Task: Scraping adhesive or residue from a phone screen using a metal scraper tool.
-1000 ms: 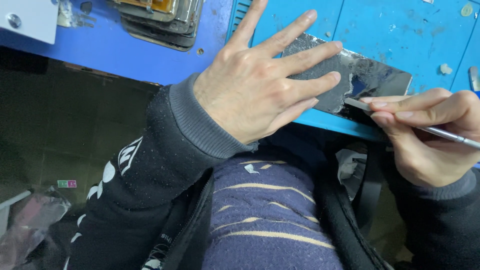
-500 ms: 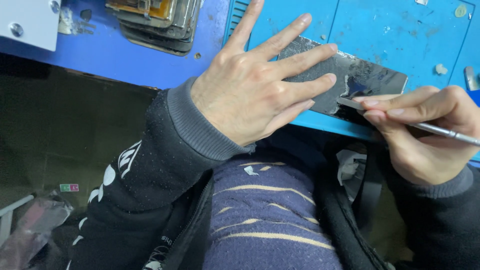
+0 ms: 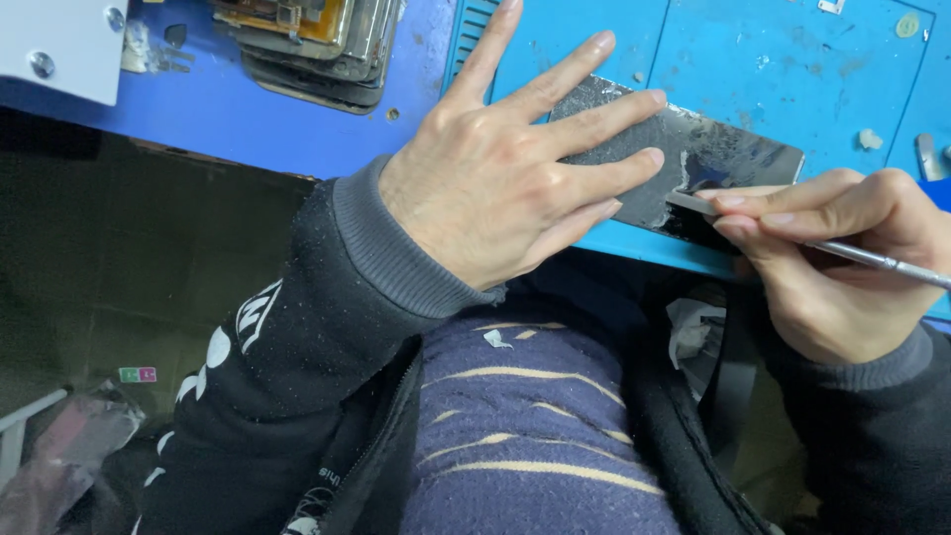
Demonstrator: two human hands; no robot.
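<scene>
left hand [image 3: 495, 188] spread flat, pinning dark scuffed glass panel [image 3: 693, 159] | right hand [image 3: 832, 267] pinching thin metal tool [image 3: 872, 260] at panel's near edge | blue counter [image 3: 812, 69] beyond fingertips

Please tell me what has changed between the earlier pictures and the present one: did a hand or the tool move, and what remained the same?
Very little changed. The right hand kept the thin metal tool in the same pinch, its tip staying at the near right part of the dark flat panel. The left hand stayed spread flat on the panel, pressing it to the blue mat. Nothing was picked up or released.
</scene>
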